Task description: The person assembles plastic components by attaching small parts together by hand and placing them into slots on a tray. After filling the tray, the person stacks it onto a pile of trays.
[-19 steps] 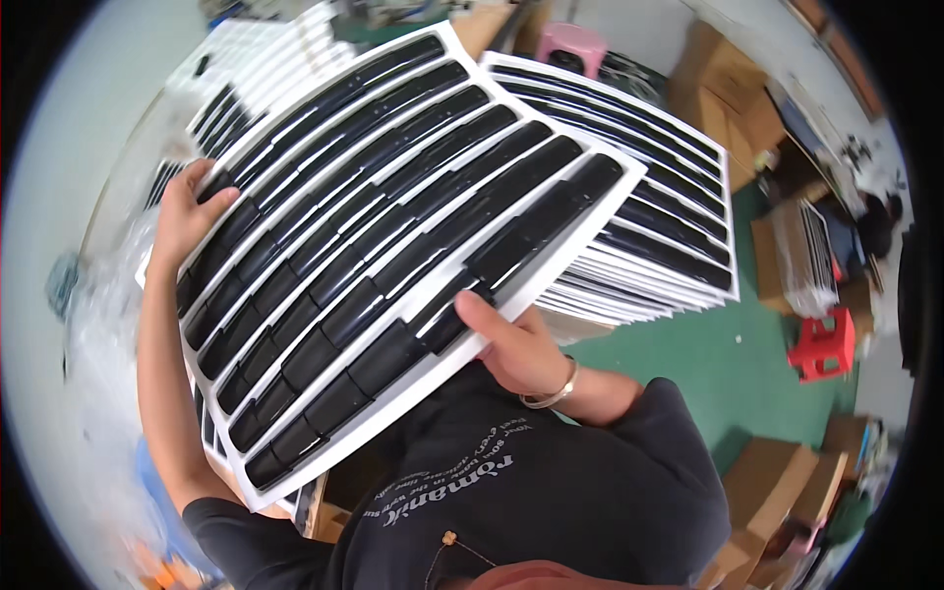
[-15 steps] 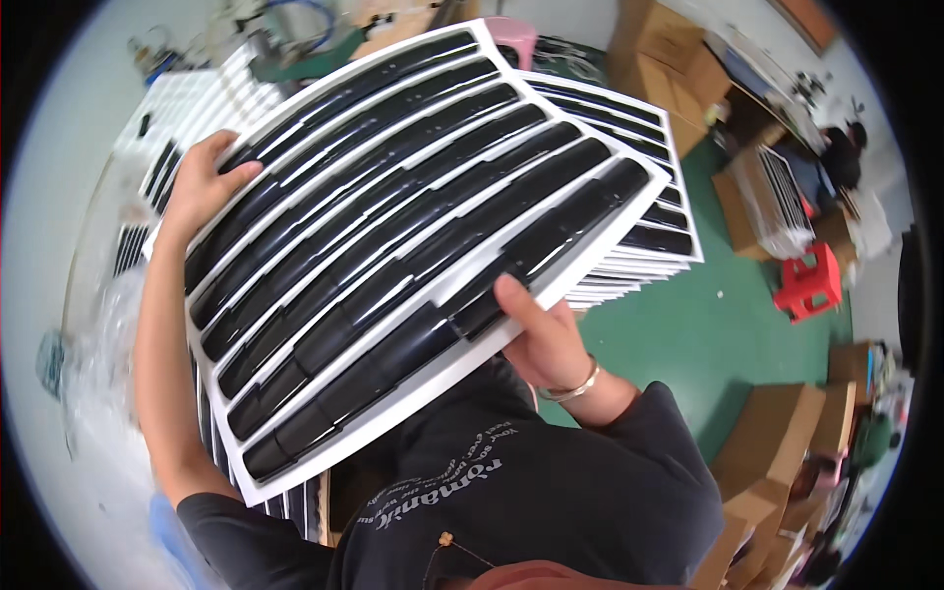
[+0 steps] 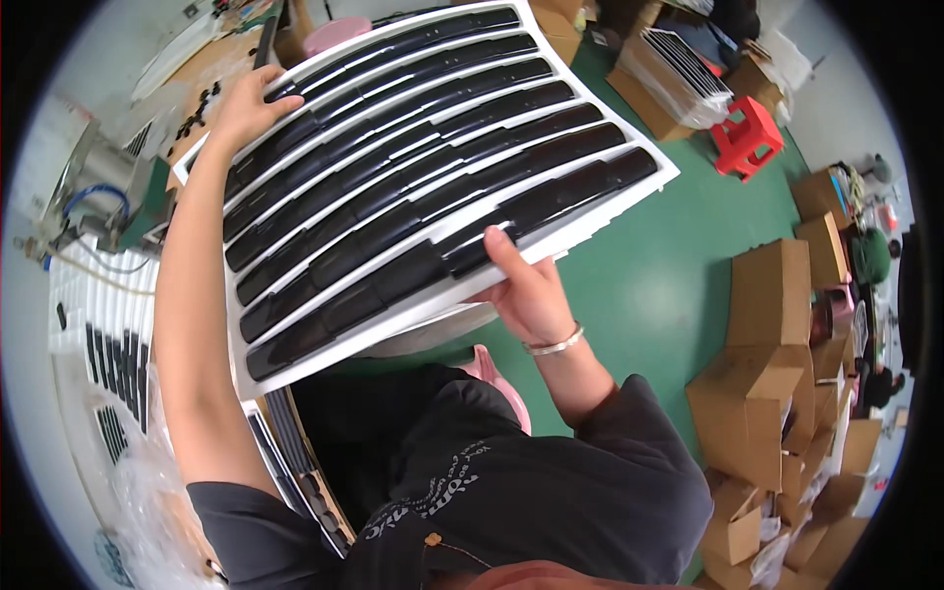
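Observation:
A large white plastic tray hangs tilted in front of me, carrying several rows of glossy black curved strips. My left hand grips its far left edge, thumb on top and fingers mostly hidden beneath. At the near edge, right of the middle, my right hand holds the tray with its thumb on the upper face. Under the right side show the edges of more white sheets; the held tray covers most of them.
A red stool stands on the green floor, near a carton of plastic-wrapped striped panels. Open cardboard boxes line the right side. At left are a machine with a blue hose and clear plastic film. A pink stool is beside my legs.
My view has turned, shifting the room across the picture. Both hands keep hold of the tray, which has moved up in view and now covers most of the stack seen at its right.

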A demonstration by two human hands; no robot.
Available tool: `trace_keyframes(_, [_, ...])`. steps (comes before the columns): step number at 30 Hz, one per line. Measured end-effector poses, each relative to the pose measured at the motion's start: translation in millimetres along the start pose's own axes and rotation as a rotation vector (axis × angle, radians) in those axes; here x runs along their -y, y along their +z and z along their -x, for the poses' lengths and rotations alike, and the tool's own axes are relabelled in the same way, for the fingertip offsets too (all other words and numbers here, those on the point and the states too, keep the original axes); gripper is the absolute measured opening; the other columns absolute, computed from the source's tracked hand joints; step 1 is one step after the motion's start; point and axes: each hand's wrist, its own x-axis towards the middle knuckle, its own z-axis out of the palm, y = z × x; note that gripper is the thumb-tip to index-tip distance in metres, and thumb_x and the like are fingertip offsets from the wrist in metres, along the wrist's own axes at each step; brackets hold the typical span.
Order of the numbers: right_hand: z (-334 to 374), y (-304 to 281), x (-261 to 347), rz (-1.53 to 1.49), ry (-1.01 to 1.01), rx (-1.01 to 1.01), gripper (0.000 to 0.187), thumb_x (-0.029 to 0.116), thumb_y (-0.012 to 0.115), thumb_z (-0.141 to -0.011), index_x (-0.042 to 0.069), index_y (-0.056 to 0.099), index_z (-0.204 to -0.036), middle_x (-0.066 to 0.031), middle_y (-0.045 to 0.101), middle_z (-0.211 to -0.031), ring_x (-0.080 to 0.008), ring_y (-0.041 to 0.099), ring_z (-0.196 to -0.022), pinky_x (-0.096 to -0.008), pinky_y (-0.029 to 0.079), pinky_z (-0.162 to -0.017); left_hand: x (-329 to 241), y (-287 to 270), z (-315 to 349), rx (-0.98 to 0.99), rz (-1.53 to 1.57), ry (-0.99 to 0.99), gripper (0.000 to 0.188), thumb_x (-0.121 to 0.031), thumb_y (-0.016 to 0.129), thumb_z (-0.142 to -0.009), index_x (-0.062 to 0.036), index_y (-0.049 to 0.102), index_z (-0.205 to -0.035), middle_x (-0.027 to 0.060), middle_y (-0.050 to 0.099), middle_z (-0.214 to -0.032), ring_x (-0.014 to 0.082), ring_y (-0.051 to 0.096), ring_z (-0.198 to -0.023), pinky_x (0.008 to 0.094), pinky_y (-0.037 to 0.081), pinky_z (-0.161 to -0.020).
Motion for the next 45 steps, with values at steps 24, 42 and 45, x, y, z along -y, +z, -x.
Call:
trace_keyframes(24, [20.5,-36.1,-16.7,0.308,0.719,0.917,0.037,0.023,0.044,-0.095,-0.010,0.055,-0.108,-0.0231,0.063,-0.101,-0.0285,0.066,-0.084,-0.0302,0.056,-0.066,-24.8,-59.5,172.6,0.127,0.136,0.021,0.037,-0.020,0.062,-0.084,0.0002,0.056,-0.114,0.0158,0.063,-0.102,0.0264,0.060,-0.094,0.0352,0.046,-0.084])
trace_keyframes(42, [100.4,191.3,-238.7,1.048,-0.898,1.592,0.060,0.039,0.055,-0.085,0.011,0.039,-0.135,-0.0218,0.027,-0.142,-0.0454,0.030,-0.125,-0.0501,0.026,-0.102,-93.1,20.4,762.2,-0.168,-0.529,-1.711,0.056,-0.044,0.033,-0.093,-0.0177,0.025,-0.142,0.0069,0.023,-0.148,0.0254,0.022,-0.136,0.0577,0.019,-0.104])
trace_keyframes(45, [88.3,171.8,-265.7,1.378,-0.925,1.598,0.062,0.042,0.054,-0.084,0.018,0.036,-0.138,-0.0173,0.026,-0.144,-0.0396,0.025,-0.131,-0.0551,0.021,-0.103,-89.8,52.6,758.8,-0.302,-0.654,-1.621,0.054,-0.043,0.033,-0.093,-0.0197,0.026,-0.141,0.0054,0.023,-0.148,0.0251,0.022,-0.136,0.0560,0.018,-0.105])
